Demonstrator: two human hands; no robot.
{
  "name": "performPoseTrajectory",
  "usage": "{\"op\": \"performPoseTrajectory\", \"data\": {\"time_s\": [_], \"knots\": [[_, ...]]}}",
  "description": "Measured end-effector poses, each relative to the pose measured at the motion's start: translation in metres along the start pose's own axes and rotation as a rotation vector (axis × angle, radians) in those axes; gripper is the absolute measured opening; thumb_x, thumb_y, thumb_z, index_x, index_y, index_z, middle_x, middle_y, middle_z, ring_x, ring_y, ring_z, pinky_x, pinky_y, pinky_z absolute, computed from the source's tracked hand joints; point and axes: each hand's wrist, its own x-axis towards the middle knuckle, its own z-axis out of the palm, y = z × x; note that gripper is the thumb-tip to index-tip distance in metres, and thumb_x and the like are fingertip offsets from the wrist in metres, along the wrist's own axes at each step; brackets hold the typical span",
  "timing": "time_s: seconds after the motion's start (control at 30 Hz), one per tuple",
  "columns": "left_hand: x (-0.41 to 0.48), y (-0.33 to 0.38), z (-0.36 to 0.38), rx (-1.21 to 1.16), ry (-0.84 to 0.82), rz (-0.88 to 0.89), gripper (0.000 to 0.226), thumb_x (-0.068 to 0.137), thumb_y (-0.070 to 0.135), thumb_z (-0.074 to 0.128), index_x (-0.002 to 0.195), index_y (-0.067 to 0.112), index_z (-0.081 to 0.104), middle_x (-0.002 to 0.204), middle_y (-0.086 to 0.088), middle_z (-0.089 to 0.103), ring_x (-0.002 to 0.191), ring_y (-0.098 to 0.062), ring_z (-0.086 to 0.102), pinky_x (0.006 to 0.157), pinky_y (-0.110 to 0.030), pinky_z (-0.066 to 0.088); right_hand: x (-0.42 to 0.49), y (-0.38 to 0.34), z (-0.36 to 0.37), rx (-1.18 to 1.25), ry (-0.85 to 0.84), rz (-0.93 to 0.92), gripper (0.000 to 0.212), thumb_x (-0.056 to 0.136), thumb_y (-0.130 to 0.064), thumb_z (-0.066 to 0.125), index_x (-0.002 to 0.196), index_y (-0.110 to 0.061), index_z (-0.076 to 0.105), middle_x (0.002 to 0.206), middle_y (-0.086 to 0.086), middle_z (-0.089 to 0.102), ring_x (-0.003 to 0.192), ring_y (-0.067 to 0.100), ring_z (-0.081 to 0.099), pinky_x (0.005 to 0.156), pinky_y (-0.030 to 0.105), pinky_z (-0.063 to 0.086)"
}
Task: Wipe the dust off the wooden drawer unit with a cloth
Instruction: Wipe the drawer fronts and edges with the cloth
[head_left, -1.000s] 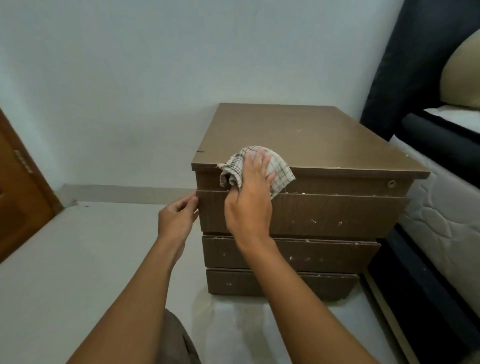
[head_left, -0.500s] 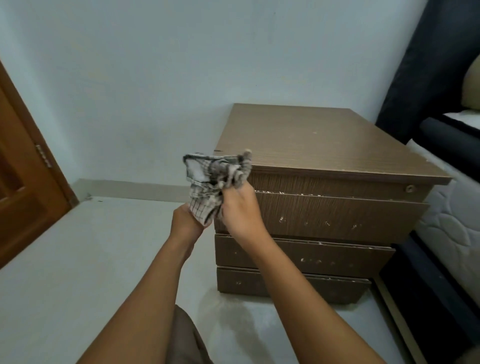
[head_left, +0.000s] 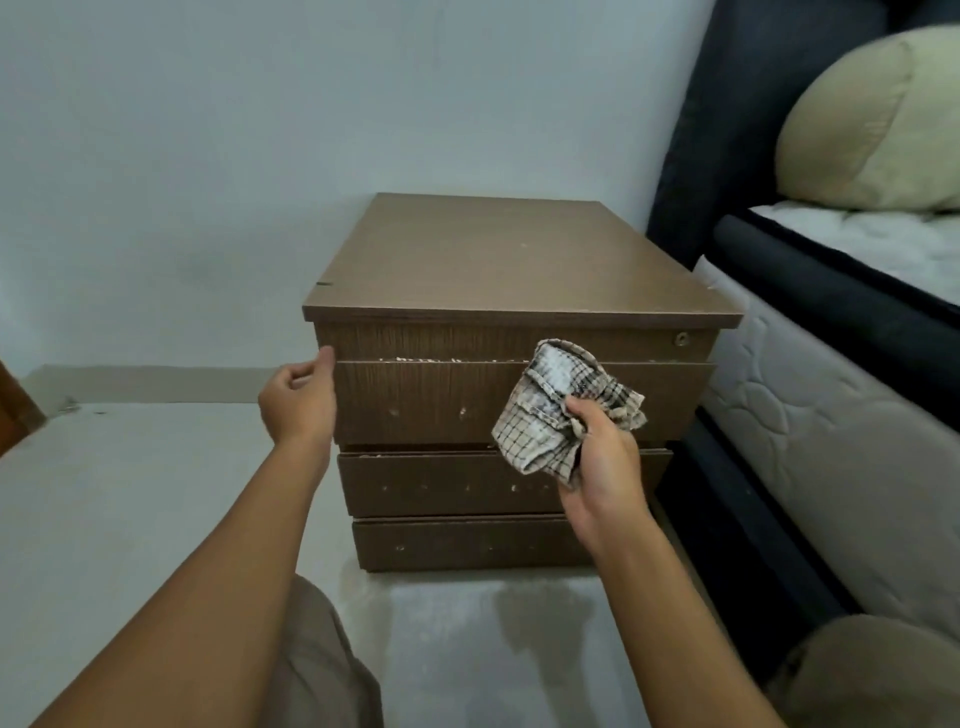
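The brown wooden drawer unit (head_left: 519, 260) stands on the floor (head_left: 130, 493) just beside the bed (head_left: 831, 441). Its three drawer fronts face me and its long top runs back to the wall (white specks dot the drawers). My right hand (head_left: 602, 457) grips the bunched checked cloth (head_left: 550, 415) with curled fingers (head_left: 577, 409), in front of the top drawer. My left hand (head_left: 298, 400), loosely curled, touches the unit's left front corner.

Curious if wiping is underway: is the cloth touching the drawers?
Cannot tell. The head view shows the right hand gripping the cloth in front of the drawer unit, overlapping it; neither gap nor contact shows.
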Motion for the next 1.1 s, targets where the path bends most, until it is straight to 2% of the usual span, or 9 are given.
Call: {"op": "performPoseTrajectory", "data": {"time_s": [0.07,0.2,0.33,0.43,0.57,0.7,0.77,0.87,1.1], "knots": [[0.001,0.002,0.005,-0.029,0.025,-0.043,0.022,0.090,0.036,0.064,0.087,0.014,0.061,0.077,0.003,0.057,0.075,-0.014,0.053,0.066,-0.023,0.040,0.004,-0.011,-0.016,-0.087,0.127,-0.125,0.026,0.091,-0.009,0.061,0.117,-0.010,0.059,0.104,0.010,0.074,0.093,0.024,0.073,0.086,0.043,0.058],[0.002,0.006,0.008,-0.077,0.050,-0.100,0.025,0.088,0.031,0.064,0.068,0.022,0.052,0.080,0.000,0.058,0.077,-0.018,0.052,0.069,-0.028,0.042,0.011,-0.039,-0.045,-0.370,0.358,-0.424,0.011,0.091,-0.011,0.060,0.090,-0.020,0.067,0.093,-0.002,0.072,0.089,0.015,0.069,0.087,0.038,0.056],[0.001,0.006,0.004,-0.066,0.039,-0.103,0.027,0.084,0.034,0.064,0.066,0.021,0.049,0.070,0.004,0.052,0.075,-0.018,0.051,0.069,-0.030,0.043,0.018,-0.067,-0.065,-0.517,0.444,-0.615,0.021,0.095,-0.016,0.053,0.108,-0.008,0.067,0.095,-0.002,0.070,0.085,0.009,0.065,0.077,0.026,0.049],[-0.001,0.004,-0.002,-0.065,0.037,-0.077,0.026,0.083,0.033,0.064,0.065,0.021,0.049,0.069,0.005,0.051,0.065,-0.013,0.048,0.070,-0.031,0.043,0.030,-0.086,-0.075,-0.702,0.482,-0.701,0.018,0.098,-0.013,0.047,0.103,-0.006,0.063,0.078,-0.008,0.059,0.067,0.000,0.053,0.056,0.017,0.041],[-0.006,0.002,-0.008,-0.079,0.038,-0.059,0.021,0.081,0.029,0.062,0.065,0.020,0.052,0.067,0.005,0.052,0.061,-0.008,0.046,0.070,-0.032,0.045,0.043,-0.099,-0.080,-1.091,0.409,-0.721,0.018,0.096,-0.006,0.042,0.098,-0.016,0.057,0.077,-0.004,0.055,0.068,0.009,0.051,0.054,0.023,0.034],[-0.006,-0.001,-0.016,-0.067,-0.013,-0.071,0.019,0.082,0.030,0.062,0.068,0.019,0.058,0.077,0.002,0.060,0.078,-0.014,0.056,0.082,-0.037,0.053,0.051,-0.097,-0.076,-1.393,0.304,-0.714,0.023,0.088,0.000,0.042,0.084,-0.020,0.051,0.072,-0.006,0.051,0.064,0.008,0.046,0.051,0.024,0.028],[-0.005,-0.002,-0.021,-0.075,-0.052,-0.083,0.021,0.085,0.032,0.063,0.069,0.019,0.059,0.086,-0.002,0.064,0.084,-0.017,0.060,0.085,-0.038,0.053,0.055,-0.094,-0.074,-1.428,0.284,-0.754,0.022,0.082,0.001,0.041,0.078,-0.019,0.051,0.072,-0.003,0.053,0.066,0.013,0.049,0.050,0.023,0.028],[-0.007,0.002,-0.025,-0.093,-0.091,-0.086,0.020,0.090,0.030,0.061,0.073,0.020,0.060,0.085,0.000,0.067,0.092,-0.018,0.064,0.087,-0.035,0.054,0.054,-0.091,-0.072,-1.458,0.269,-0.777,0.020,0.081,0.002,0.042,0.079,-0.016,0.052,0.073,-0.002,0.051,0.063,0.006,0.044,0.050,0.023,0.027],[-0.004,0.002,-0.033,-0.035,-0.148,-0.043,0.017,0.097,0.025,0.051,0.096,0.016,0.065,0.100,-0.007,0.068,0.099,-0.025,0.066,0.089,-0.037,0.054,0.043,-0.066,-0.052,-1.542,0.151,-0.844,0.028,0.084,-0.001,0.047,0.103,-0.016,0.060,0.092,0.005,0.063,0.085,0.024,0.059,0.069,0.032,0.043]]}}
